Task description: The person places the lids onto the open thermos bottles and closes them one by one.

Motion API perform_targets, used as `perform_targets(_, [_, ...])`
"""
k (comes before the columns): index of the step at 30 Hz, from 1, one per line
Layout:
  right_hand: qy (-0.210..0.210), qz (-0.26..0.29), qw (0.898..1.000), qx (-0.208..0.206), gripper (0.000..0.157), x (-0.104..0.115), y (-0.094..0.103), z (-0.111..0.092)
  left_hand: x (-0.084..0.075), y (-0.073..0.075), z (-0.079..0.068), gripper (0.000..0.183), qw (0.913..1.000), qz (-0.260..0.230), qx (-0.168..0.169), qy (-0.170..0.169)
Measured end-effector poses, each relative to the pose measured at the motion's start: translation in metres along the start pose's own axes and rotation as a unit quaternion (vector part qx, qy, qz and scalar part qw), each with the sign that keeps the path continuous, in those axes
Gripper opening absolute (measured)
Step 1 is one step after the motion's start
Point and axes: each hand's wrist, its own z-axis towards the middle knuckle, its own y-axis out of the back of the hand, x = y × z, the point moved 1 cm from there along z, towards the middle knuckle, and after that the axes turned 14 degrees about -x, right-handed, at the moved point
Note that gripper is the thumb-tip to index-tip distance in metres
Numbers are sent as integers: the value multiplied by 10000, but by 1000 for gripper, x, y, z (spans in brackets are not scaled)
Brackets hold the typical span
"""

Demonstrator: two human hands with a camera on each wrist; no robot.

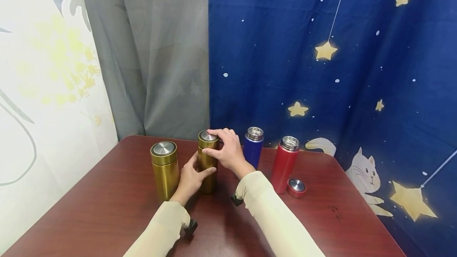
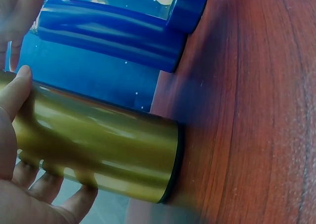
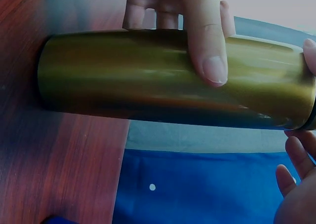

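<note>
A gold thermos (image 1: pixel 208 183) stands upright on the table, its silver-topped lid (image 1: pixel 204 142) in place. My left hand (image 1: pixel 191 175) grips the middle of its body, with the thumb (image 3: pixel 210 61) across one side and the fingers (image 2: pixel 81 202) round the other. Up at the top, my right hand (image 1: pixel 230 150) holds the lid between thumb and fingers. Part of the lid is hidden behind that hand. To the left of my left hand is a second gold thermos (image 1: pixel 166 177), also lidded.
Right of my hands stand an uncapped blue thermos (image 1: pixel 252 154) and an uncapped red thermos (image 1: pixel 285 165). A red lid (image 1: pixel 296 187) lies by the red one; a blue lid (image 2: pixel 190 9) is beside the blue one. Curtains hang behind the brown table (image 1: pixel 103 209).
</note>
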Motion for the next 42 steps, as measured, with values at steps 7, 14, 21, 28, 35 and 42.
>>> perform_targets(7, [329,-319,9984,-317,59,2,1,-1,18,-3,4,72,9998,192,-77,-36])
perform_targets(14, [360,-556,9972,-349,57,4,1,-3,18,-3,3,72,9995,311,-81,-32])
perform_targets(21, [-364,723,9956,463,46,7,1,1,21,-3,3,72,9990,425,-111,-25])
perform_targets(28, [-1059,2117,9664,1006,44,6,8,5,21,-4,3,72,9993,344,-93,-63])
perform_targets(35, [-1269,1845,9694,1003,41,25,26,7,20,-3,5,73,9998,210,17,14])
perform_targets(42, [-1325,1753,9719,842,44,8,12,5,18,-3,4,73,9992,408,-20,-18])
